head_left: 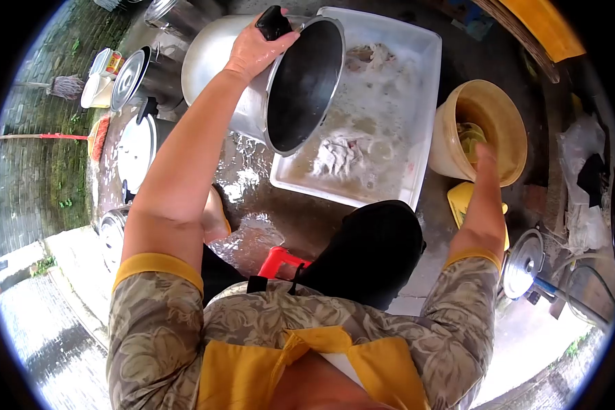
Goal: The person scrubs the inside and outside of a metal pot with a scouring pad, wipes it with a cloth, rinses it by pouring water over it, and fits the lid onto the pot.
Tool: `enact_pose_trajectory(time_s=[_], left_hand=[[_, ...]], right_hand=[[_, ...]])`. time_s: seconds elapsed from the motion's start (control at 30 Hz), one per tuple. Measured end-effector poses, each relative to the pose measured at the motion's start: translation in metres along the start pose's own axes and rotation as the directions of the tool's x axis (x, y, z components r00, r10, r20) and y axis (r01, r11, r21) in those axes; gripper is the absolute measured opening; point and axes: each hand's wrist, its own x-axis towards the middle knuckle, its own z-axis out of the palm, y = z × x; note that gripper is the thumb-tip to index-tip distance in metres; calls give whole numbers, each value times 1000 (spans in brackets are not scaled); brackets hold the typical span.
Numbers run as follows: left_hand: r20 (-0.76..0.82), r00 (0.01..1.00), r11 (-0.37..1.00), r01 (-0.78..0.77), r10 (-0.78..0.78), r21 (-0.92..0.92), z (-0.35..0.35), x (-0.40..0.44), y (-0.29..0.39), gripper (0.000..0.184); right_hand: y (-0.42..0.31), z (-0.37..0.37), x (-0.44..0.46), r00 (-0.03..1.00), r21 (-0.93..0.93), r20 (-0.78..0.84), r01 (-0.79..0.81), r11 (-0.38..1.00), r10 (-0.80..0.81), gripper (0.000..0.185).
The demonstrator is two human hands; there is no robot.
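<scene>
My left hand grips the black handle of a large metal pot. The pot is tipped on its side, its dark mouth facing right over a white plastic tub. Cloudy, foamy water fills the tub, with pale wet clumps in it that look like cloth. On the right, my right hand reaches into a beige bucket, close to a yellow-green thing whose kind I cannot make out. The fingers of that hand are hidden.
Lidded metal pots stand on the left, with white containers and a red broom beyond. A yellow plastic object lies below the bucket. A pot lid and hose are at right. A red stool is under me.
</scene>
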Motion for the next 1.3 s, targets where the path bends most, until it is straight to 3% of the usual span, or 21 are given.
enact_pose_trajectory(time_s=[0.03, 0.07, 0.13, 0.17, 0.23, 0.3, 0.37, 0.47, 0.53, 0.6, 0.7, 0.73, 0.8, 0.87, 0.93, 0.97, 1.03, 1.07, 1.13, 1.17, 1.3], left_hand=[[-30, 999, 1000, -16, 16, 1, -1, 0, -1, 56], [-62, 997, 999, -35, 35, -2, -1, 0, -2, 53], [-80, 997, 1000, -5, 6, 6, -2, 1, -2, 55], [-99, 995, 1000, 26, -24, 14, -3, 2, -2, 56], [-59, 997, 998, 59, -57, 31, -7, 7, -2, 54], [-16, 995, 995, 95, -94, 40, -1, 11, -7, 52], [-242, 962, 911, 212, -130, 354, 15, 17, -13, 57], [-208, 965, 950, 207, -160, 231, 14, 13, 11, 58], [-260, 961, 967, 150, -93, 208, 15, 10, 20, 55], [-181, 975, 956, 173, -132, 235, 16, 9, 24, 62], [-206, 976, 956, 126, -71, 266, 23, 2, 27, 67], [-202, 977, 954, 124, -69, 273, 26, 0, 27, 67], [-205, 978, 953, 86, -26, 291, 29, -5, 27, 67], [-172, 984, 967, 81, -39, 243, 28, -9, 28, 67], [-225, 973, 964, 5, 57, 265, 33, -7, 22, 65], [-220, 974, 965, 4, 55, 260, 33, -6, 23, 65], [-183, 982, 973, -1, 45, 229, 28, -5, 27, 64], [-172, 984, 974, 3, 38, 226, 27, -3, 32, 64], [-184, 974, 946, 176, -128, 271, 28, 0, 39, 50], [-239, 971, 968, 79, -21, 236, 31, -2, 41, 47], [-209, 978, 980, 48, -7, 192, 40, -1, 45, 47]], right_hand=[[-8, 0, -40, 990, 479, 87, -136, 867, 107, 45], [-11, -7, -55, 990, 481, 89, -136, 866, 107, 45], [-17, -19, -74, 986, 625, 124, 11, 780, -114, 37], [-23, -25, -79, 986, 626, 121, 11, 780, -111, 37], [-38, -34, -90, 912, 687, 178, 153, 710, -369, 35], [-69, -30, -126, 888, 665, 214, 172, 727, -407, 36], [-102, -6, -175, 849, 621, 268, 209, 756, -455, 37], [-121, 50, -192, 797, 441, 485, 132, 888, -360, 43], [-135, 109, -236, 772, 378, 526, 164, 911, -357, 48], [-146, 169, -271, 663, 406, 649, 112, 907, -372, 47], [-167, 255, -297, 642, 608, 705, -329, 722, -301, 42], [-174, 271, -294, 640, 610, 706, -335, 718, -302, 42], [-187, 292, -285, 672, 740, 636, -393, 546, -378, 41], [-186, 280, -268, 670, 783, 587, -328, 528, -455, 41], [-183, 260, -252, 856, 831, 327, -59, 553, -400, 38], [-179, 251, -239, 860, 831, 324, -58, 554, -395, 38], [-166, 242, -221, 964, 755, 106, 80, 651, -242, 47], [-165, 241, -221, 967, 752, 107, 72, 656, -229, 47], [-166, 238, -223, 986, 708, 99, 25, 706, -134, 50], [-164, 242, -229, 968, 721, 165, 12, 693, -189, 48], [-180, 251, -277, 721, 674, 545, -73, 735, -428, 44]])
